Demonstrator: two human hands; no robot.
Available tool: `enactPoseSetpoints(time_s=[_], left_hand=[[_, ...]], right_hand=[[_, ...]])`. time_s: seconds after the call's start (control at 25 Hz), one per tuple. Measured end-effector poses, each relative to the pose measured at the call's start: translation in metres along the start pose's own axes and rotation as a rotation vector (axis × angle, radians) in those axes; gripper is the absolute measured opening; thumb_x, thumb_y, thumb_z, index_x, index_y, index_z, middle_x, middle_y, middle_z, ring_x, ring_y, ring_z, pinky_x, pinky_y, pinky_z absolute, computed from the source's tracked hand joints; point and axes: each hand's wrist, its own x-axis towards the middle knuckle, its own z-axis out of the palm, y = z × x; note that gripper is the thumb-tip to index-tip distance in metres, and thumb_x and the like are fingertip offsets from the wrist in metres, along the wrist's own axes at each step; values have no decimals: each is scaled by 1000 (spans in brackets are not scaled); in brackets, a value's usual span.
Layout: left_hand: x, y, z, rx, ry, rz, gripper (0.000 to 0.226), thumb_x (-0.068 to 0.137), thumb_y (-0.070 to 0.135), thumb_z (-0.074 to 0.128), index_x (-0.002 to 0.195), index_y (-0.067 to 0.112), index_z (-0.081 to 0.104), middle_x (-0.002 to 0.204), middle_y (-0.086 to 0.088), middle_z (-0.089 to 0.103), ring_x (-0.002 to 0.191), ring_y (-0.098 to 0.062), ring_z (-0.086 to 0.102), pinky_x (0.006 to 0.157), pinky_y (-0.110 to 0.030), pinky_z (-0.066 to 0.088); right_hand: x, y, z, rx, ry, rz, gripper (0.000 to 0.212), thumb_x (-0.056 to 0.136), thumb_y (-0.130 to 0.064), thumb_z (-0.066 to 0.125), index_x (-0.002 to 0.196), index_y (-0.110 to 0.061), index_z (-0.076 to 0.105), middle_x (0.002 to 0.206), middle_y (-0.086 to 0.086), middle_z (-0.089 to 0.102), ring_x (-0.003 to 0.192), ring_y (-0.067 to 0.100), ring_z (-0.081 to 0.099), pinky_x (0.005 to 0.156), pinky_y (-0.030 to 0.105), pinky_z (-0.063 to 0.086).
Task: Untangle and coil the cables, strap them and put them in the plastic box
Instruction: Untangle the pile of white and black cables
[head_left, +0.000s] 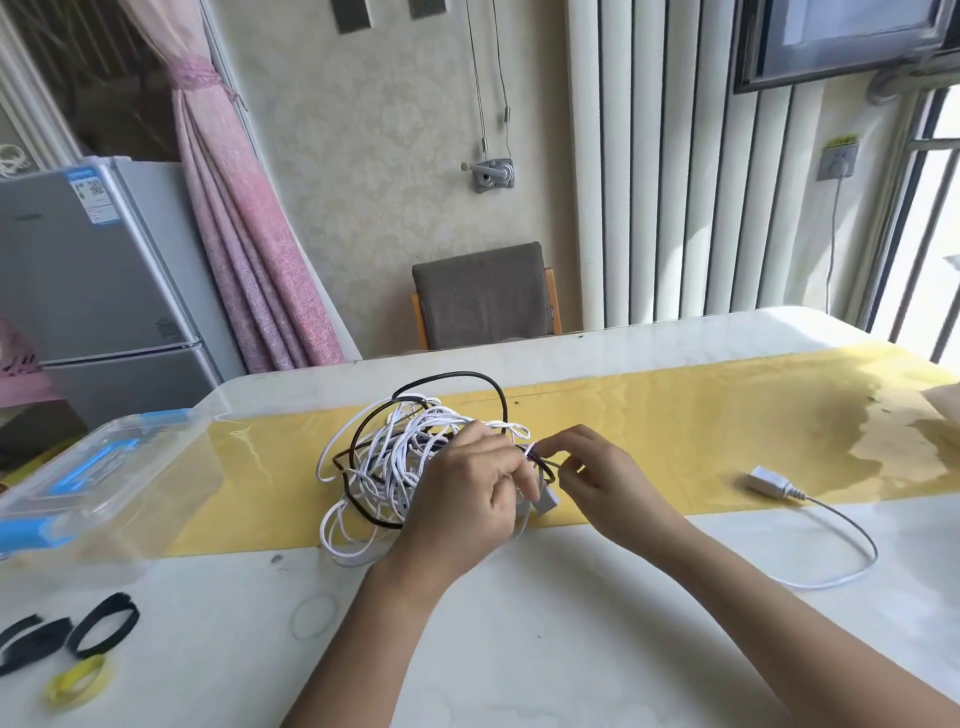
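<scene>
Several white and black cables (384, 462) lie knotted in one loose heap on the yellow runner (675, 441) in the middle of the worktop (519, 623), with one black loop arching out toward the far edge. The left grip (467, 499) rests on the heap's right side with its fingers curled round white strands, and a pale plug (545, 501) pokes out just below its fingertips. The right grip (597, 478) meets it from the right, thumb and forefinger pressed together on a small loop where a black and a white strand cross; its other fingers are loosely bent. The two grips nearly touch. Both forearms reach in from the near edge, the left angled up from the lower middle, the right from the lower right corner.

A separate white cable (831, 519) lies well apart on the right, its plug on the runner and its cord curving back onto the bare surface. The clear plastic box (130, 499) with blue latches sits at the left edge, apart from the heap. Black straps (104, 623) and a yellow band (78, 675) lie near the front left corner. Bare surface stretches between the heap and the near edge. A chair (483, 296) stands behind the far edge.
</scene>
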Motion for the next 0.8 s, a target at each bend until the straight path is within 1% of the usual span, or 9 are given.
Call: enactPoseSetpoints(time_s=[0.12, 0.16, 0.24, 0.32, 0.36, 0.48, 0.64, 0.72, 0.8], left_hand=[[2, -8, -7, 94, -38, -385, 43, 74, -4, 47, 60, 28, 71, 85, 4, 63, 95, -16, 57, 86, -26, 42], [2, -12, -7, 194, 19, -441, 37, 78, 1, 48, 70, 27, 73, 91, 4, 66, 105, -16, 55, 92, -25, 36], [-3, -24, -8, 372, 58, -466, 24, 86, 30, 52, 102, 22, 69, 112, 4, 65, 131, -20, 38, 105, -33, 18], [-6, -39, -7, 486, -110, -556, 64, 82, 57, 59, 133, 20, 48, 139, 3, 49, 146, -25, 9, 113, -48, 1], [-7, -46, -7, 487, -107, -581, 72, 78, 56, 65, 137, 20, 43, 143, 2, 45, 147, -26, 2, 113, -52, -4], [-2, -53, -15, 416, 154, -555, 69, 66, 40, 82, 125, 17, 55, 134, -2, 55, 146, -29, 7, 113, -57, -2], [-1, -53, -26, 475, 470, -413, 60, 57, 40, 85, 108, 16, 65, 112, 1, 67, 143, -31, 22, 112, -54, -5], [1, -52, -27, 456, 478, -399, 43, 60, 37, 84, 97, 21, 68, 102, 7, 70, 139, -28, 31, 110, -52, -12], [0, -59, -29, 382, 417, -462, 25, 65, 34, 83, 84, 24, 69, 89, 10, 70, 126, -23, 48, 111, -55, -12]], right_hand=[[2, 4, 6, -207, -47, -94, 38, 88, 5, 43, 105, -17, 69, 97, -4, 51, 77, 15, 53, 69, 23, 42], [3, 3, 9, -274, -55, -110, 31, 90, -1, 45, 101, -17, 70, 93, -5, 49, 72, 16, 52, 66, 27, 42], [5, -2, 9, -339, -80, -93, 27, 89, -16, 44, 90, -17, 71, 85, -8, 47, 66, 15, 47, 62, 30, 39], [4, -8, 6, -323, -111, -81, 31, 82, -25, 40, 81, -18, 70, 81, -7, 50, 64, 14, 46, 60, 31, 38], [4, -12, 3, -299, -120, -73, 31, 81, -25, 40, 79, -17, 71, 80, -6, 53, 64, 14, 46, 59, 30, 37], [4, -25, -9, -193, -115, -6, 25, 85, -12, 50, 76, -16, 72, 78, -5, 57, 63, 10, 46, 56, 24, 33], [9, -41, -36, 97, -12, 100, 26, 86, -4, 49, 73, -8, 70, 57, -10, 52, 49, 5, 37, 48, 16, 28], [9, -35, -54, 251, 56, 168, 32, 87, -1, 45, 65, -6, 67, 46, -10, 39, 45, 7, 29, 43, 16, 23], [8, -24, -71, 303, 65, 238, 35, 88, -1, 44, 62, -7, 66, 45, -6, 31, 45, 10, 24, 41, 16, 21]])
